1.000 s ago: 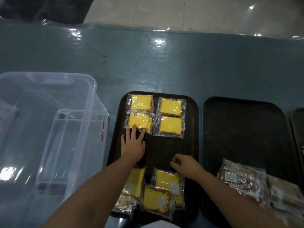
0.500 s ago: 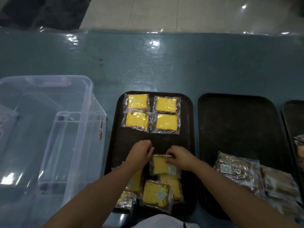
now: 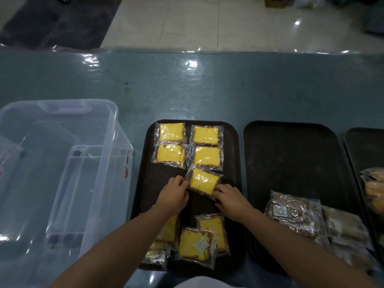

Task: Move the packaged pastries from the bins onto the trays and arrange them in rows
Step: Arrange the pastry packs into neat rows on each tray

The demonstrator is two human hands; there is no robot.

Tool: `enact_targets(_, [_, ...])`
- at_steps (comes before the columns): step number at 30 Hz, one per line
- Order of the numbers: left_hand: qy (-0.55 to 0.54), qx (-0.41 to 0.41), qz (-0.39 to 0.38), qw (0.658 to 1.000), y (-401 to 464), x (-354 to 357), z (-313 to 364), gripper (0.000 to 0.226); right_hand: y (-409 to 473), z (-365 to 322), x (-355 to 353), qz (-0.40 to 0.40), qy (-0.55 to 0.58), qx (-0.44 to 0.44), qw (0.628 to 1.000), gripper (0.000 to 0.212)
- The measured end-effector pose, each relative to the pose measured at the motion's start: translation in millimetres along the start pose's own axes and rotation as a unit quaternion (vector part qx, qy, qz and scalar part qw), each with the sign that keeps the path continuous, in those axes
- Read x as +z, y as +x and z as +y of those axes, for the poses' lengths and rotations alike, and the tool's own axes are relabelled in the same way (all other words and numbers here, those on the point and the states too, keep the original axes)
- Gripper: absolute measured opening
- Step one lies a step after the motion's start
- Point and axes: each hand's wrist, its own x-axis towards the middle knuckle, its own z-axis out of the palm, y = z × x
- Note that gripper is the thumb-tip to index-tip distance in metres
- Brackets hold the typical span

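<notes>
Both hands pinch one wrapped yellow cake slice [image 3: 204,180].
Left hand [image 3: 174,193] and right hand [image 3: 230,199] hold it tilted, just below the arranged four on the black tray [image 3: 233,163].

I am seeing the left forearm [image 3: 124,242] covering most of one yellow pastry pack [image 3: 169,229] on the near tray [image 3: 143,183]. The frame's right edge is cutting off the far-right tray [image 3: 367,142], and its packs [image 3: 374,190] are blurring beyond reading. The clear bin [image 3: 62,173] is running off the left edge.
</notes>
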Motion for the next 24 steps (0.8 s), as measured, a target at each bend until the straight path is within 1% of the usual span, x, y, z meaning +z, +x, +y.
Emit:
enact_targets(3, [-0.028, -0.037, -0.071, 0.996, 0, 12, 5, 0.051, 1, 0, 7, -0.006, -0.021, 0.028, 0.999, 0.052])
enact_targets(6, [-0.093, -0.072, -0.079, 0.99, 4, 12, 12, 0.052, 6, -4, 8, -0.01, -0.015, 0.061, 0.998, 0.055])
enact_targets(7, [-0.101, -0.069, -0.08, 0.989, 4, 13, 15, 0.051, 7, -5, 8, -0.01, -0.01, 0.072, 0.997, 0.053])
enact_targets(10, [-0.058, -0.028, -0.086, 0.994, -4, 20, 22, 0.05, 6, -5, 12, -0.007, -0.005, 0.084, 0.996, 0.051])
enact_targets(13, [-0.012, -0.03, -0.078, 0.996, -7, 23, 23, 0.056, 4, -4, 16, -0.005, -0.004, 0.079, 0.997, 0.059])
enact_targets(15, [0.007, -0.044, -0.092, 0.995, -1, 18, 23, 0.062, 4, -2, 16, 0.005, 0.002, 0.076, 0.997, 0.062])
enact_targets(17, [0.0, -0.072, -0.111, 0.991, 2, 9, 25, 0.062, 2, 2, 17, 0.037, 0.002, 0.075, 0.996, 0.053])
enact_targets(19, [0.006, -0.082, -0.084, 0.993, 1, 4, 26, 0.053, -2, 3, 17, 0.066, 0.013, 0.077, 0.995, 0.037])
enact_targets(20, [0.011, -0.079, -0.065, 0.995, -2, 3, 27, 0.046, -6, 3, 16, 0.059, 0.025, 0.073, 0.995, 0.033])
enact_targets(21, [0.009, -0.069, -0.062, 0.996, -8, 1, 28, 0.039, -11, 2, 17, 0.035, 0.035, 0.065, 0.997, 0.033])
enact_targets(22, [0.006, -0.051, -0.086, 0.995, -16, 1, 29, 0.033, -17, 1, 18, -0.001, 0.04, 0.053, 0.998, 0.035])
enact_targets(23, [0.015, -0.02, -0.128, 0.991, -25, 2, 29, 0.031, -23, 0, 21, -0.033, 0.042, 0.038, 0.998, 0.039])
enact_targets(24, [0.044, 0.027, -0.171, 0.984, -35, 6, 29, 0.033, -30, 0, 27, -0.054, 0.04, 0.027, 0.997, 0.044])
